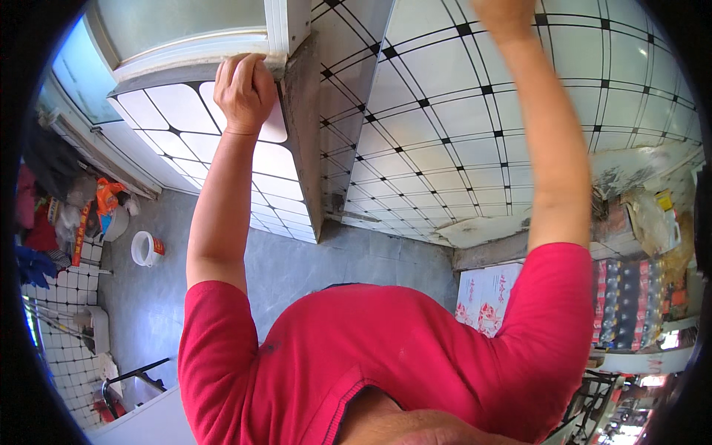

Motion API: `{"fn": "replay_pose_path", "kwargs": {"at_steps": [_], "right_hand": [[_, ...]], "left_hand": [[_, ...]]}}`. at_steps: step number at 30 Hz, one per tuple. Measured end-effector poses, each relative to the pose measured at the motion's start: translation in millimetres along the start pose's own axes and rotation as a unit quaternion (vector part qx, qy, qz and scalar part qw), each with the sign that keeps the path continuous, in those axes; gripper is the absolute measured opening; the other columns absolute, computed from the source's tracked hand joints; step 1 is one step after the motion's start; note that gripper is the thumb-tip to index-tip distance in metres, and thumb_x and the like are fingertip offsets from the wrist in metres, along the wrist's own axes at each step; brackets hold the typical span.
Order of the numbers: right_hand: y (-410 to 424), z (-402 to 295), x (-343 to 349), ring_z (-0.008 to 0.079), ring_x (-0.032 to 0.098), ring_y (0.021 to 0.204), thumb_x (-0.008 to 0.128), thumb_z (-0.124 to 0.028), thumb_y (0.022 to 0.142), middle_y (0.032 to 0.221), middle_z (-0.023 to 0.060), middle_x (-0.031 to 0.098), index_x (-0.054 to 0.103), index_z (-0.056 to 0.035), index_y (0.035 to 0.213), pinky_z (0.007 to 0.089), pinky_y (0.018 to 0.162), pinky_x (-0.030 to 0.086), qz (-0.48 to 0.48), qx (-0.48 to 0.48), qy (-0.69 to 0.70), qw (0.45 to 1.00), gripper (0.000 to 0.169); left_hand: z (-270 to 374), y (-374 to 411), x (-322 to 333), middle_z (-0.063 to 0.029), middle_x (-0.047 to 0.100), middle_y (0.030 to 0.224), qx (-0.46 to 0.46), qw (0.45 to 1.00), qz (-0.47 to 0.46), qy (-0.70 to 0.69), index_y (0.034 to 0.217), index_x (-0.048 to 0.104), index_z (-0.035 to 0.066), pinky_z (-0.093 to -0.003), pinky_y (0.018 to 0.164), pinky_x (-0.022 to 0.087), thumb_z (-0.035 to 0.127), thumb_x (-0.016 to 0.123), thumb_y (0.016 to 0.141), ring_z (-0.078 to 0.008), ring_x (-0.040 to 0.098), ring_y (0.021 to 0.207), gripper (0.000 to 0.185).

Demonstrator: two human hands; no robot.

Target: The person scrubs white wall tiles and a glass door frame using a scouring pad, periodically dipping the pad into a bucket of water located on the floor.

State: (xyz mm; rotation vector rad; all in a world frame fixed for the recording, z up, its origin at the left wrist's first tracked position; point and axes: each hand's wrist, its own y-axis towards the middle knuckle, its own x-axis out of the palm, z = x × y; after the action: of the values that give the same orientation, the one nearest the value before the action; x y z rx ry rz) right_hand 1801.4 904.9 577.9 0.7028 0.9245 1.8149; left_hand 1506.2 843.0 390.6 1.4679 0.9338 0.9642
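My left hand (pixel 245 93) is curled into a fist against the edge of a window ledge (pixel 192 73), near its right corner. No object shows in that fist, though its palm side is hidden. Below the ledge, the wall has white tiles (pixel 183 107) with dark joints. My right arm is raised high in front of a wall of white tiles (pixel 478 119) with black squares and lines. The right hand (pixel 505 19) is blurred and cut off by the top rim. Its fingers, and anything they hold, are out of sight.
A white bucket (pixel 143 248) stands on the grey floor (pixel 345 258) at left, near bags and cloths (pixel 69 214). At right are a printed carton (pixel 489 292) and packed bottles (pixel 628 303). A black metal frame (pixel 133 378) stands at lower left.
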Motion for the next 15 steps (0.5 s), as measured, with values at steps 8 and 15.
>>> {"fn": "replay_pose_path", "kwargs": {"at_steps": [8, 15], "right_hand": [[-200, -105, -26, 0.0142, 0.049, 0.104, 0.061, -0.016, 0.079, 0.114, -0.0086, 0.059, 0.069, -0.0175, 0.095, 0.0348, 0.082, 0.038, -0.249, -0.175, 0.198, 0.932, 0.018], [-21, -7, -8, 0.0313, 0.051, 0.101, 0.055, -0.009, 0.082, 0.113, 0.0083, 0.057, 0.061, -0.0060, 0.101, 0.0443, 0.083, 0.039, -0.062, -0.003, 0.037, 0.997, 0.020]], "left_hand": [[-7, -6, -3, -0.0076, 0.061, 0.074, 0.017, 1.000, -0.024, -0.001, 0.078, 0.064, 0.005, -0.0324, 0.062, 0.047, 0.002, 0.056, 0.077, -0.0251, 0.059, 0.066, 0.009], [0, 0, -13, -0.0113, 0.062, 0.076, 0.004, 1.000, -0.011, 0.005, 0.081, 0.063, 0.002, -0.0323, 0.063, 0.047, -0.001, 0.054, 0.076, -0.0261, 0.059, 0.066, 0.011]]}}
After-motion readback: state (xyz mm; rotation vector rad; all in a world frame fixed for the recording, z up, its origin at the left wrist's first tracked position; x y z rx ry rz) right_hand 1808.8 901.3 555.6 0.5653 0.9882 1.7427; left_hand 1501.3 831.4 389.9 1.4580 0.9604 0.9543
